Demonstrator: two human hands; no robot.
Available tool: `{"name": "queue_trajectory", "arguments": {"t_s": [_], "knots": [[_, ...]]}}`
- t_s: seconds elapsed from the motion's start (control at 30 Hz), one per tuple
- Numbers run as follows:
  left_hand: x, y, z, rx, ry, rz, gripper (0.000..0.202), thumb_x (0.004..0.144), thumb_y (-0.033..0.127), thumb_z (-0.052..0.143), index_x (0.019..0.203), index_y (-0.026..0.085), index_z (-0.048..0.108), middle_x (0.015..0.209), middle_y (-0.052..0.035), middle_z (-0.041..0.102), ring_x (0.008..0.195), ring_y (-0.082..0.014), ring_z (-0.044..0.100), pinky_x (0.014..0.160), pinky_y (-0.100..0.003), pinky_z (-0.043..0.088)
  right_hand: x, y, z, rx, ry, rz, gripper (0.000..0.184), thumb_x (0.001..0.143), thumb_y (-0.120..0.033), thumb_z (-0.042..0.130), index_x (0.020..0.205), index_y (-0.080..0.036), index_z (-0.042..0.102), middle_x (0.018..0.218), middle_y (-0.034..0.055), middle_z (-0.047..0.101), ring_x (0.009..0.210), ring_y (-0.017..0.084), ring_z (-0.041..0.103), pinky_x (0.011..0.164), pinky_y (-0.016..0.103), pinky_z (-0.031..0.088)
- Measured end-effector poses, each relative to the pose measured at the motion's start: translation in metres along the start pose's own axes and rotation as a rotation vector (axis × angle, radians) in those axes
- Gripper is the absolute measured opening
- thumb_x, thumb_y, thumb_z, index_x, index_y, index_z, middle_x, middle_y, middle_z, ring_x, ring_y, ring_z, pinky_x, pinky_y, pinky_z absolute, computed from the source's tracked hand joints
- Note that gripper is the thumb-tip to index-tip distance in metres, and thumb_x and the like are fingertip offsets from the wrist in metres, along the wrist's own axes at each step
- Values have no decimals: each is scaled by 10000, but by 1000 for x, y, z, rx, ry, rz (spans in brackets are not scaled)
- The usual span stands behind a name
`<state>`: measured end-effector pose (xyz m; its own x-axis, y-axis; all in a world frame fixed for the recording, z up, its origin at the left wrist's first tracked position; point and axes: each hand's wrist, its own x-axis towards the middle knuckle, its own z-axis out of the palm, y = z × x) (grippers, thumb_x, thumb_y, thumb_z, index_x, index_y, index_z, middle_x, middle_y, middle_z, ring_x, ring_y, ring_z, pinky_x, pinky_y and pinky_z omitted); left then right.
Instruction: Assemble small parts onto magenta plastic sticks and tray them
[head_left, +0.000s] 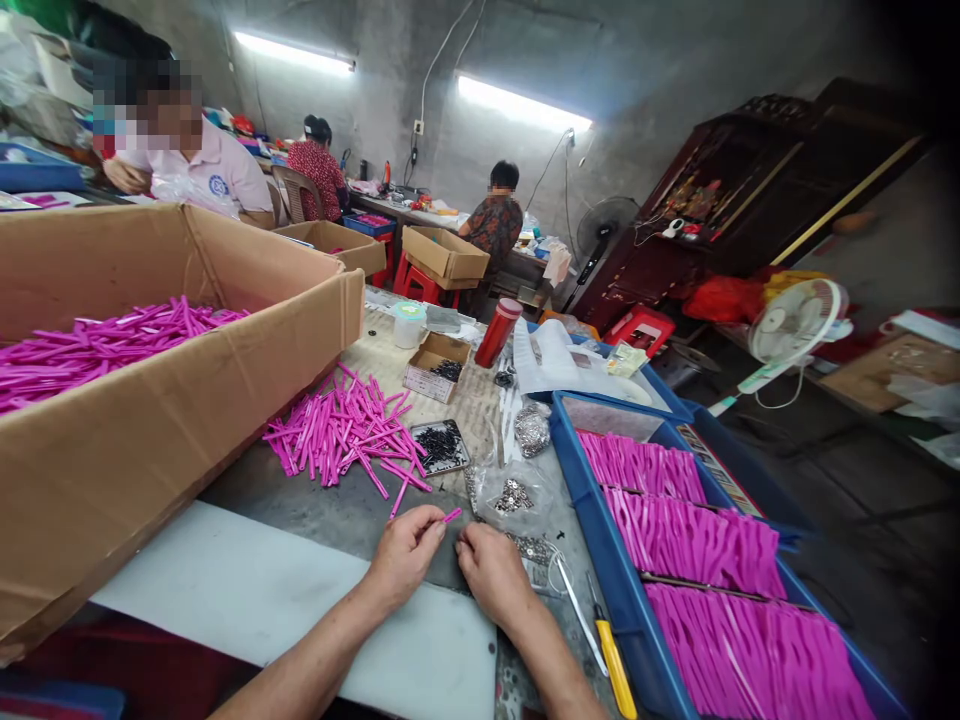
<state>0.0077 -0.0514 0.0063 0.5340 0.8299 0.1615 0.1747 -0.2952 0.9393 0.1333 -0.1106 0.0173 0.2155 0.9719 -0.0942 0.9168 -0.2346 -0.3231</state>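
My left hand point(406, 553) is closed in a pinch on a small pink plastic piece point(452, 515) whose tip sticks out to the right. My right hand point(491, 572) is closed right beside it, fingers curled down near the table; what it holds is hidden. Just beyond both hands lies a loose pile of pink plastic sticks point(346, 430). A small black tray of dark metal bits point(441, 446) and clear bags of silvery metal parts point(514, 494) lie close by.
A big cardboard box point(150, 420) with pink sticks fills the left. A blue tray point(600, 520) with rows of pink pieces is at the right, a yellow-handled screwdriver point(616, 665) beside it. A red flask point(497, 333), a white cup point(409, 324) and a small carton point(437, 365) stand farther back. Other people sit at far tables.
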Motion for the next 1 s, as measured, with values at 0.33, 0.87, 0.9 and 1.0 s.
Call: {"name": "queue_trajectory", "arguments": {"t_s": [0.33, 0.87, 0.9, 1.0], "knots": [[0, -2, -3, -32, 142, -45, 163, 744, 238, 446, 722, 138, 573, 598, 8, 518, 540, -114, 453, 519, -190, 365, 22, -12, -3, 81, 169, -50, 218, 776, -115, 353, 776, -150, 568, 746, 50, 605, 735, 150, 549, 657, 212, 369], [3, -6, -5, -205, 274, -97, 190, 721, 292, 459, 709, 139, 570, 580, 13, 505, 524, -113, 439, 503, -187, 351, 66, -35, 5, -178, 60, 152, 195, 748, -121, 396, 852, -100, 560, 814, 146, 624, 741, 221, 597, 603, 278, 395], [3, -7, -5, -208, 273, -99, 186, 722, 290, 457, 706, 139, 566, 581, 13, 500, 527, -113, 436, 503, -186, 349, 66, -35, 4, -180, 53, 149, 195, 743, -116, 398, 849, -101, 562, 812, 144, 626, 739, 219, 598, 600, 274, 395], [3, -7, -5, -211, 264, -109, 174, 730, 275, 454, 702, 135, 554, 565, 20, 470, 512, -103, 412, 486, -181, 330, 65, -35, 2, -183, 40, 137, 205, 730, -92, 396, 842, -99, 568, 816, 142, 630, 745, 208, 597, 606, 259, 391]]}}
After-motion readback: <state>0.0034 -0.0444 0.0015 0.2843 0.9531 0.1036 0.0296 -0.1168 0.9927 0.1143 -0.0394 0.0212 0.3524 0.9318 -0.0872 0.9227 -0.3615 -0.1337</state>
